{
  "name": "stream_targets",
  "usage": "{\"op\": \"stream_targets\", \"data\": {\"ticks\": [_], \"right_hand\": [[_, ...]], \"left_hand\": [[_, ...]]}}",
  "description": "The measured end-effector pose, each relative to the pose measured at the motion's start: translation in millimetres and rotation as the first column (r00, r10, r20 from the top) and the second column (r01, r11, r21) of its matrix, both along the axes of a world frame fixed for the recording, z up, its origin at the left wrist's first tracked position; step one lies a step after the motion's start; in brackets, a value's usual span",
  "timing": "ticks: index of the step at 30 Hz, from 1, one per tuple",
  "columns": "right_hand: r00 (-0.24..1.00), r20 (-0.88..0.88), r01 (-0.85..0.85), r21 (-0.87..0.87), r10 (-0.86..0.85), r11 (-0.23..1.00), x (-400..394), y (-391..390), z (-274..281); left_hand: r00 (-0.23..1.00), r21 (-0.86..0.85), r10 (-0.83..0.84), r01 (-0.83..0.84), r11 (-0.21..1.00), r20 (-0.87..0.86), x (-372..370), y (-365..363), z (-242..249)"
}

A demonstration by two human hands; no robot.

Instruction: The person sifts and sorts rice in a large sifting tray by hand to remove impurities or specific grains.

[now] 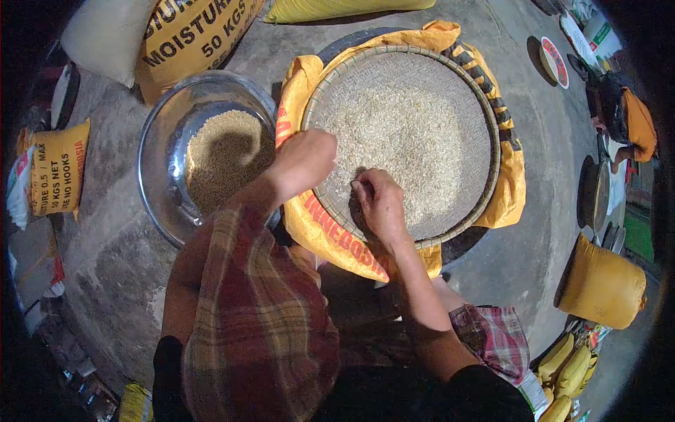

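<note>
In front of me a round woven winnowing tray [494, 151] holds a spread of pale rice-like grains [415, 133]. My left hand [309, 160] is above the tray's left rim, its fingers curled closed; anything inside them is hidden. Over the near part of the grains, my right hand [382, 204] has thumb and fingertips pinched together, and whatever they hold is too small to make out. An orange sack [330, 235] with red and black print lies under and around the tray. To the left stands a shiny metal basin [156, 158] containing brownish grains [221, 151], partly in shadow.
A full printed sack [193, 49] stands behind the basin, beside a white sack [105, 39]. Another printed sack [60, 169] is at far left. On the right are a yellow container [603, 285], bananas [573, 369] and a red-patterned dish [554, 62] on the concrete floor [548, 141].
</note>
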State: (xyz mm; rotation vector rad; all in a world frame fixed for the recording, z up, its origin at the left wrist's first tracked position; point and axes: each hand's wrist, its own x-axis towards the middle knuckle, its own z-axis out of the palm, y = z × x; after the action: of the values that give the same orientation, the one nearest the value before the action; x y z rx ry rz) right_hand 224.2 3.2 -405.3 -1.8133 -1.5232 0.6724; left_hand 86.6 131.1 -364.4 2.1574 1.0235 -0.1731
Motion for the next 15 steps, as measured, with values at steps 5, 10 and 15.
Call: {"op": "stream_targets", "data": {"ticks": [5, 10, 15], "right_hand": [[0.938, -0.307, 0.154, -0.047, -0.161, 0.987, 16, -6, 0], [0.415, -0.831, 0.17, -0.33, -0.371, 0.929, 23, 0, 5], [0.886, -0.413, 0.191, -0.091, -0.211, 0.977, 12, 11, -2]], "left_hand": [[0.991, 0.246, -0.099, 0.076, 0.966, 0.085, 6, -20, -15], [0.987, 0.161, -0.127, 0.11, 0.981, 0.099, 9, -24, -25], [0.98, -0.119, -0.016, 0.04, 0.992, 0.199, 7, -10, -22]]}}
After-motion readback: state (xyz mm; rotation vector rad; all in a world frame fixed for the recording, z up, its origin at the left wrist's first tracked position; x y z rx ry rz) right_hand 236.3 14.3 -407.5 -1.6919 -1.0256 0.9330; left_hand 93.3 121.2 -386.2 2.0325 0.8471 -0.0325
